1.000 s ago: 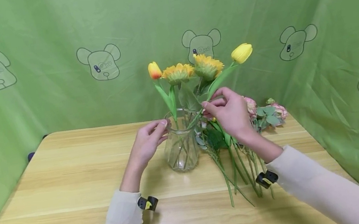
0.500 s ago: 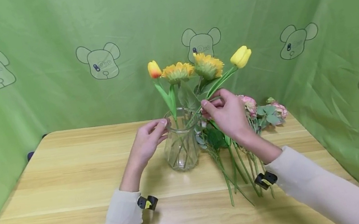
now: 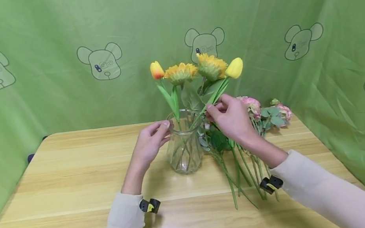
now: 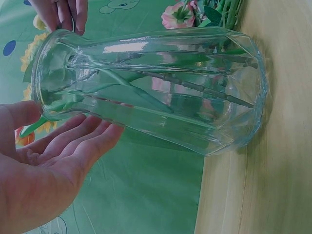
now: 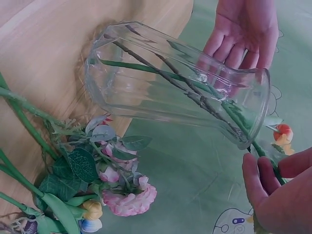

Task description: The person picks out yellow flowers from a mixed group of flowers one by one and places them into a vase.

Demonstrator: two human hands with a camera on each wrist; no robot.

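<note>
A clear glass vase (image 3: pixel 184 153) stands upright on the table, holding two sunflowers (image 3: pixel 181 74) and a red-and-yellow tulip (image 3: pixel 157 70). My left hand (image 3: pixel 149 141) is at its left side; in the left wrist view the thumb (image 4: pixel 27 113) touches the rim and the extended fingers lie along the glass. My right hand (image 3: pixel 231 116) pinches a yellow tulip (image 3: pixel 234 68) by its stem and leaves, just right of the mouth. The tulip leans right, its green stem passing through the mouth into the vase. Part of the pinched stem is hidden by my fingers.
Right of the vase lies a pile of flowers: pink blooms (image 3: pixel 251 106), grey-green leaves (image 3: pixel 272 117) and several green stems (image 3: pixel 238 177) pointing toward me. A green curtain (image 3: pixel 138 13) hangs behind the wooden table (image 3: pixel 81 178) and along its sides.
The yellow tulip's head has moved left and lower, toward the sunflowers, and has turned more upright. My right hand still grips it, lowered slightly. The left hand and vase look unchanged.
</note>
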